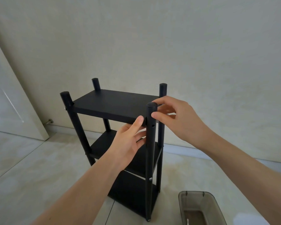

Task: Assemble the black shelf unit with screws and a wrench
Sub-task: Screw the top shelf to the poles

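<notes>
- The black shelf unit stands upright on the tiled floor: three matte boards, four round capped posts.
- Left hand, fingers straight, supports the top board's near edge.
- Right hand pinches a small metal part, at 3 o'clock beside the near post.

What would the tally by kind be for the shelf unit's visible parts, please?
Upright posts: 4
Shelf boards: 3
Screw heads showing: 4
Total: 11
</notes>
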